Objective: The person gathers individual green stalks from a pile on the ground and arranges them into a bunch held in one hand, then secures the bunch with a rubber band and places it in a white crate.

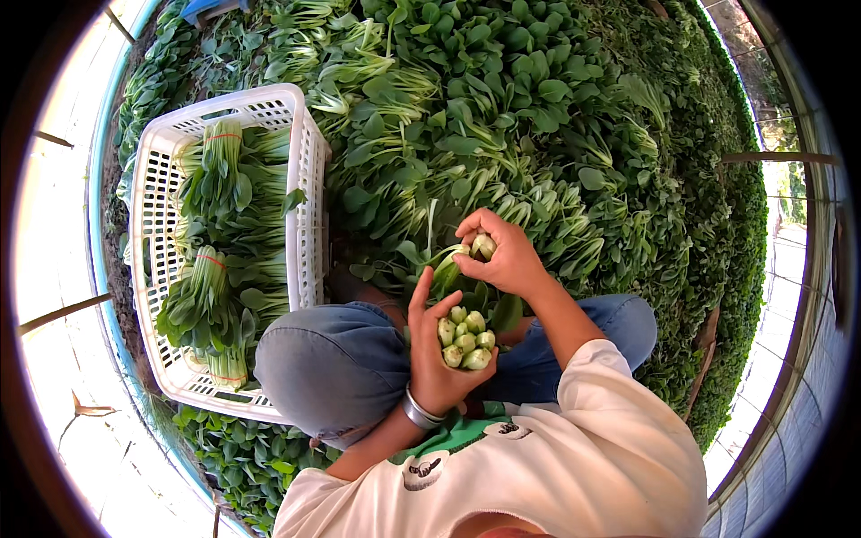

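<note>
My left hand [434, 363], with a silver bangle at the wrist, cups a bunch of leafy greens [465, 338]. The pale cut stem ends face up at me, packed side by side. Just beyond it, my right hand [504, 252] pinches a few more stalks of greens [483, 247] between thumb and fingers. One pale stalk [447, 265] runs between the two hands. Leaves of the held greens hang below, partly hidden by my hands and legs.
A white plastic crate [296, 202] at left holds bundled greens [208, 282], some tied with red bands. Pulled greens [538, 202] lie in rows ahead. Uprooted and growing plants [531, 67] extend beyond. A blue object [205, 10] stands at the far left. My bent knees [329, 363] flank the work.
</note>
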